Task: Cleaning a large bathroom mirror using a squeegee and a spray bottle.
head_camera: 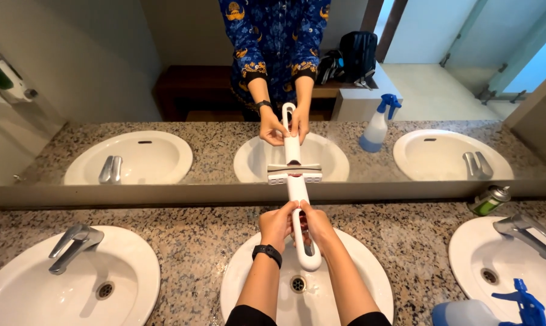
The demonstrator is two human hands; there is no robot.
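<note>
Head view looked straight down on the middle sink (351, 302), and we place everything else from that basin. Above its bowl we held a white squeegee (298, 199) in both hands. Our left hand (278, 224) sat on the left side of the handle, fingers curled shut around it, a black watch (267, 253) on that wrist. Our right hand (316, 224) closed on the same handle from the right, thumb over the top, so the two hands touched one another across the shaft. Neither hand was nearer than the other; they gripped at the same height.

The long axis of the squeegee ran from the rounded handle end, which hung over the drain (298, 284), straight away from us toward the mirror (73, 72) behind the sink. Its cross blade (295, 175) lay at the far end, beyond our fingertips, pressed flat to the glass just above the mirror's lower edge, with the blade running left to right.

To the left of the middle sink stood a chrome tap (73, 244) on the neighbouring basin. To the right, at the back of the granite counter (194, 241), lay a green spray can (489, 200); nearer us on that side stood a blue spray bottle (496, 308).
</note>
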